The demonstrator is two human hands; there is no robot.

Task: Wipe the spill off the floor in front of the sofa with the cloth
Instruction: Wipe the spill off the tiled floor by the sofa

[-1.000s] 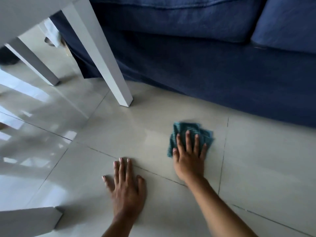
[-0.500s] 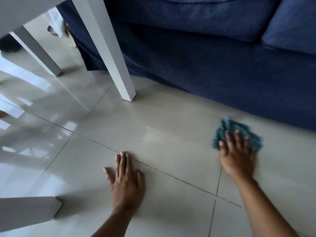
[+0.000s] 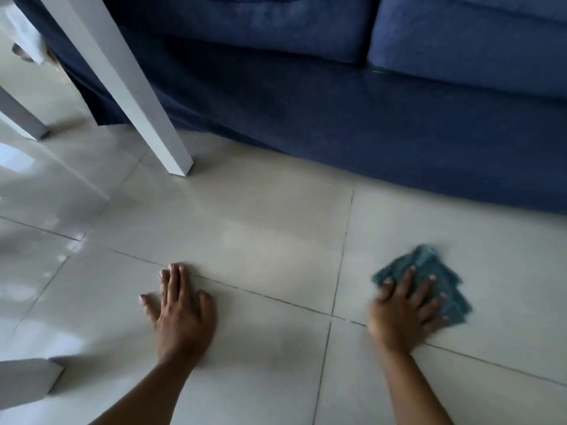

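Observation:
A crumpled teal cloth (image 3: 429, 266) lies on the pale tiled floor (image 3: 270, 228) in front of the dark blue sofa (image 3: 352, 118). My right hand (image 3: 405, 308) presses flat on the cloth, fingers spread, and looks motion-blurred. My left hand (image 3: 181, 308) rests palm down on the bare tile to the left, fingers apart, holding nothing. I cannot make out a distinct spill on the glossy tiles.
A white table leg (image 3: 138, 99) stands on the floor at the upper left, close to the sofa's skirt. A second white leg (image 3: 21, 115) is at the far left, and a white furniture corner (image 3: 27, 378) juts in at the bottom left.
My right hand has slid the cloth to the right and then back toward me, away from the sofa. My left hand has stayed planted on the tile.

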